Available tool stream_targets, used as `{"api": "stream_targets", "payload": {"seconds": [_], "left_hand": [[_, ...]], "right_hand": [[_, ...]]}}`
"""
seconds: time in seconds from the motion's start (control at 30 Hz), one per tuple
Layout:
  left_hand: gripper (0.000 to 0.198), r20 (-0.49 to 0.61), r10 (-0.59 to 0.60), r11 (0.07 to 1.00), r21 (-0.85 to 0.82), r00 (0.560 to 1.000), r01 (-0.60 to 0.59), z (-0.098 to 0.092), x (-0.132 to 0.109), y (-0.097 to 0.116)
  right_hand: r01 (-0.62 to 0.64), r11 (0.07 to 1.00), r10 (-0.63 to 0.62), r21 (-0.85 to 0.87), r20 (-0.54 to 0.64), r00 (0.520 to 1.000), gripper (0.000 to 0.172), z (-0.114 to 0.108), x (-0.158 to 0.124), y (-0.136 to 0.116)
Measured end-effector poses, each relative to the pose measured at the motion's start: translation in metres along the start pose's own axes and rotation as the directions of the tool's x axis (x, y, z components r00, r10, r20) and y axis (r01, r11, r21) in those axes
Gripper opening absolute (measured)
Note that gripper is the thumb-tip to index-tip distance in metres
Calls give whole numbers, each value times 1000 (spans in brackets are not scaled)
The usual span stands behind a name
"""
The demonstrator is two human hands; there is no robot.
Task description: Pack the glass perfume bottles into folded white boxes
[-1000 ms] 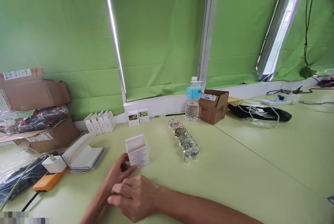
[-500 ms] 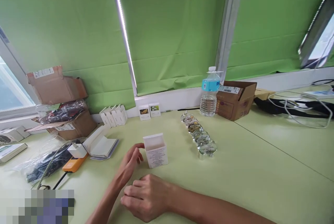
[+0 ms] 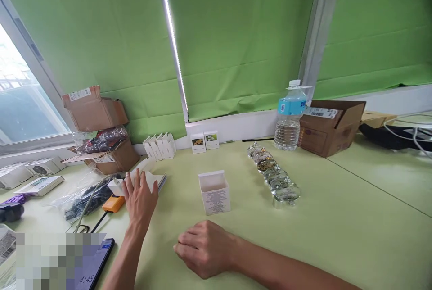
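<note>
The open white carton (image 3: 217, 202) stands upright on the table (image 3: 330, 231). Left of it, my left hand (image 3: 140, 197) spreads its fingers by the notebook (image 3: 158, 180), touching or not, I can't tell. Nearer me than the carton, my right hand (image 3: 205, 249) is curled into a fist.

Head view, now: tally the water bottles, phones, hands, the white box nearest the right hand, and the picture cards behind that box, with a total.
Hands: 2 (left hand, right hand)
White box: 1
Picture cards: 2 (left card, right card)
Water bottle: 1
Phone: 1, partly masked
Total: 7
</note>
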State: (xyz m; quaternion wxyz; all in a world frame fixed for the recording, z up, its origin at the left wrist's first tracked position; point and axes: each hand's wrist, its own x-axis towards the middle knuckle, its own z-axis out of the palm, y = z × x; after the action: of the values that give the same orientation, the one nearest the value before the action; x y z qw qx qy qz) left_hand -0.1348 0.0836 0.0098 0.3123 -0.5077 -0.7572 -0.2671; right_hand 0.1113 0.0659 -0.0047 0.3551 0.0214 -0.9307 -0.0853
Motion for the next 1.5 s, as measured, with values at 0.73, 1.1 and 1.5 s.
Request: {"api": "stream_targets", "payload": {"seconds": [0.73, 1.1, 1.5], "left_hand": [[47, 39, 24, 997, 78, 999, -27, 4, -4, -3], [27, -352, 57, 922, -340, 934, -185, -30, 13, 8], [74, -196, -470, 444, -895, 861, 39, -53, 15, 37]], "right_hand": [[-24, 1000, 24, -14, 52, 998, 10, 1, -1, 2], [-175, 985, 175, 6, 22, 984, 12, 5, -3, 5], [-479, 872, 466, 104, 125, 876, 28, 5, -5, 10]]}}
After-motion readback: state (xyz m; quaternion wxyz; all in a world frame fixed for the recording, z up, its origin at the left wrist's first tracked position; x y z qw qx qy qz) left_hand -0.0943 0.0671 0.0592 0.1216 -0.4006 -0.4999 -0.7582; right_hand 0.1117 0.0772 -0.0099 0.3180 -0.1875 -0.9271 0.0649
